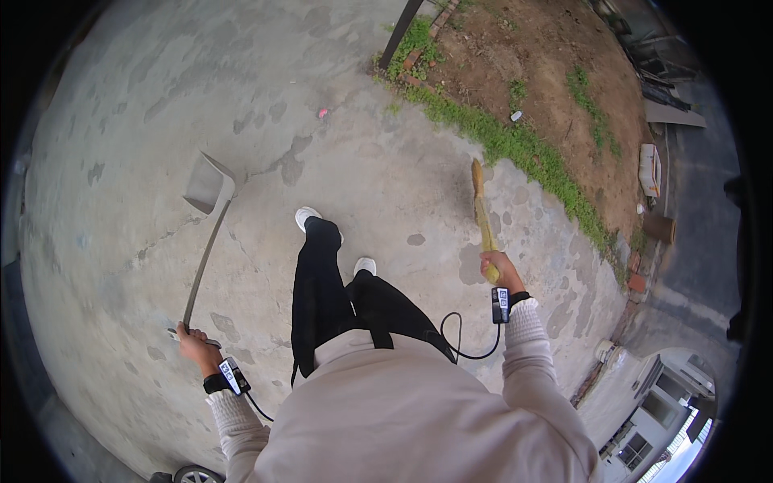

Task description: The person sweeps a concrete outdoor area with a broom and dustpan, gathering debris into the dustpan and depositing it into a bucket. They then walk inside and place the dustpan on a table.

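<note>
My left hand grips the top of a long-handled dustpan. Its thin metal-looking handle slants away from me to a grey pan that is at or near the concrete. In my right hand is a short broom with a yellowish wrapped handle, its brown head pointing away from me beside the grass. Whether the broom touches the ground I cannot tell. A small pink scrap lies on the concrete ahead, between the two tools and apart from both.
A weedy grass strip and bricks edge a bare soil bed on the right. A dark post rises at its corner. A white box and a brown cylinder stand beyond. A car wheel shows at lower left.
</note>
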{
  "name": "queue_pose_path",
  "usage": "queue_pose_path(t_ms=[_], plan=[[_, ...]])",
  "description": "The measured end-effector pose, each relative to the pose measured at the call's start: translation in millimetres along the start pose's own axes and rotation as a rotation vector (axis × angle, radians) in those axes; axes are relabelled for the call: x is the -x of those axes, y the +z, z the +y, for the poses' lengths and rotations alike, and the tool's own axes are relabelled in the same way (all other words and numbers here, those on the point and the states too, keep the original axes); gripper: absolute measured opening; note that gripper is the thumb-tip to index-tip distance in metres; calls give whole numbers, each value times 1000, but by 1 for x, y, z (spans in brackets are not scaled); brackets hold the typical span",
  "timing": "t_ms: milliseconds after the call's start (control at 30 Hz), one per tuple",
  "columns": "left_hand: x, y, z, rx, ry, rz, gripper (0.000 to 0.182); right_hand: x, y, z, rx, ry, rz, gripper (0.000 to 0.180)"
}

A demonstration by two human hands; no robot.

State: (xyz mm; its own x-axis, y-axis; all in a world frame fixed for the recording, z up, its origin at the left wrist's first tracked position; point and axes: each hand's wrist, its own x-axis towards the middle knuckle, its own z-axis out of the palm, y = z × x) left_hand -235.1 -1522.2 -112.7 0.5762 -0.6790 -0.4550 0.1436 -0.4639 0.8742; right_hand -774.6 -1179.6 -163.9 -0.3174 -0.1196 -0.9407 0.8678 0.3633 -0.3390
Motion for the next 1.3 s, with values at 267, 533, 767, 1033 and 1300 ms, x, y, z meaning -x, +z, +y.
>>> queue_pose_path(t_ms=[267,533,767,1033,1300], plan=[[-35,24,22,-53,-70,53,20,-120,116,10,-664,548,-311,9],[-78,54,34,-139,-116,156,20,-163,438,-40,294,-283,-1028,4],[-115,64,34,-149,-92,236,21,-161,576,-144,-691,723,-1030,9],[-127,110,67,-181,-43,226,26,-154,517,-208,-513,580,-864,6],[-127,171,92,-142,-60,161,28,-34,392,-242,64,150,-527,12]])
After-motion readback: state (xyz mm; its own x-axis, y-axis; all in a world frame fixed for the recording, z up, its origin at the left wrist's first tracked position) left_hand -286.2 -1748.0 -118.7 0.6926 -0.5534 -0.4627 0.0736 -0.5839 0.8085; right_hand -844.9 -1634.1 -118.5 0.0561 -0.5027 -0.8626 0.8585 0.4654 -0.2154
